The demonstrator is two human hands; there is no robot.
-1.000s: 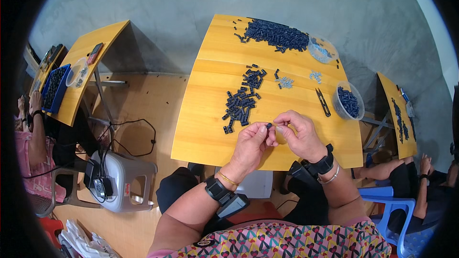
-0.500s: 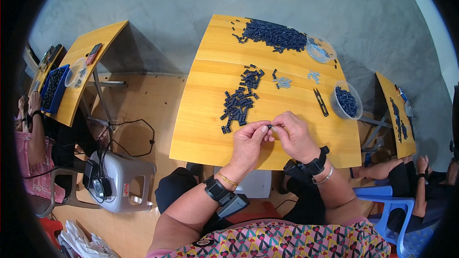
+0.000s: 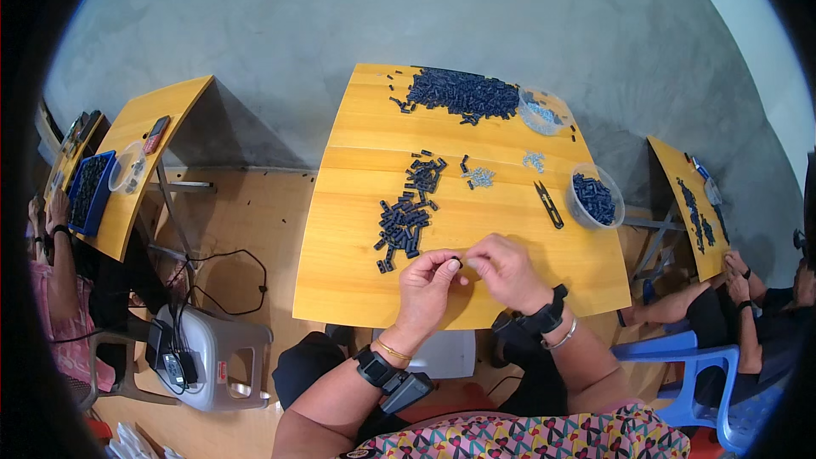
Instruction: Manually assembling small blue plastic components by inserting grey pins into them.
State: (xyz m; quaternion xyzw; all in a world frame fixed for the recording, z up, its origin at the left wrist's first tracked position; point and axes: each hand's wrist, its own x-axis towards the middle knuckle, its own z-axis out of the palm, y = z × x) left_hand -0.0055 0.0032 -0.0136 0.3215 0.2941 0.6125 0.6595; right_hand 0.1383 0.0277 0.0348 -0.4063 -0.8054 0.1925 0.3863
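Small black part (image 3: 459, 262): in the head view, which I watch from a distance, it sits at the fingertips of the left hand (image 3: 427, 285), over the near part of the surface (image 3: 340, 263).
Side of the right hand (image 3: 506, 274): from its fingers, the part lies to the left, just beside; whether they touch it, I cannot tell.
Nearer hand: the left one, because the part is between its thumb and fingers.
Long axis: the part is mostly covered, so I cannot say which way it points.
Left fingers: they are pinched on the part.
Right fingers: the thumb and forefinger come close together; I cannot tell if something is between them.
Loose black pieces (image 3: 403, 225): they lie beyond the left hand, toward the left, apart from its fingers.
Silver pieces (image 3: 480, 178): they lie farther out, well apart from both hands.
Black snips (image 3: 550, 204): beyond the right hand, on its right.
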